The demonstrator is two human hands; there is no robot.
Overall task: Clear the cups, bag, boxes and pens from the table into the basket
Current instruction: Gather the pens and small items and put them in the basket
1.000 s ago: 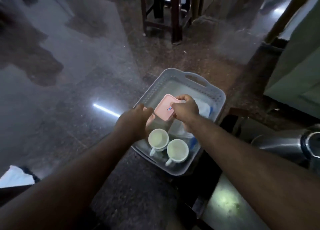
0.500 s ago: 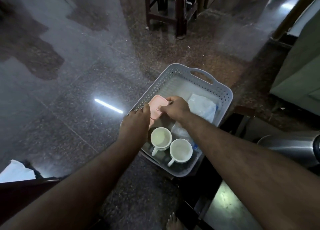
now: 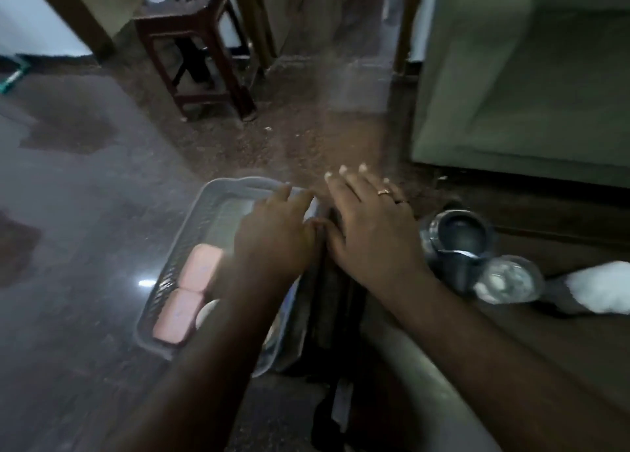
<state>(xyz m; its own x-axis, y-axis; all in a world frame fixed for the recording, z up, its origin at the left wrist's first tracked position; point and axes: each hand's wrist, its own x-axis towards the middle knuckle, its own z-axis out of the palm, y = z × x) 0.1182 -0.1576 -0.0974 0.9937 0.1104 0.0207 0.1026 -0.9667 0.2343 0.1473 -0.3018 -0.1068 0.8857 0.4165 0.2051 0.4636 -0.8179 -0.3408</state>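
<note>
A grey slotted basket (image 3: 177, 267) stands on the dark granite floor. Two pink boxes (image 3: 201, 269) (image 3: 175, 317) lie end to end along its left wall. A white cup's rim (image 3: 206, 310) peeks out beside my left forearm; the rest of the contents are hidden under my arm. My left hand (image 3: 276, 233) hovers over the basket's far right part, fingers spread, holding nothing. My right hand (image 3: 371, 226) is just right of the basket, palm down, fingers apart and empty, with rings on it. The frame is motion-blurred.
A steel vessel (image 3: 456, 236) and a shiny lid (image 3: 508, 279) sit on a low surface at right, with something white (image 3: 600, 289) beside them. A dark wooden stool (image 3: 194, 49) stands at the back. A green cabinet (image 3: 525, 76) fills the upper right.
Both hands let go of the pink box, which now lies in the basket beside the other one. The hands rose and moved right; the view swung up and right.
</note>
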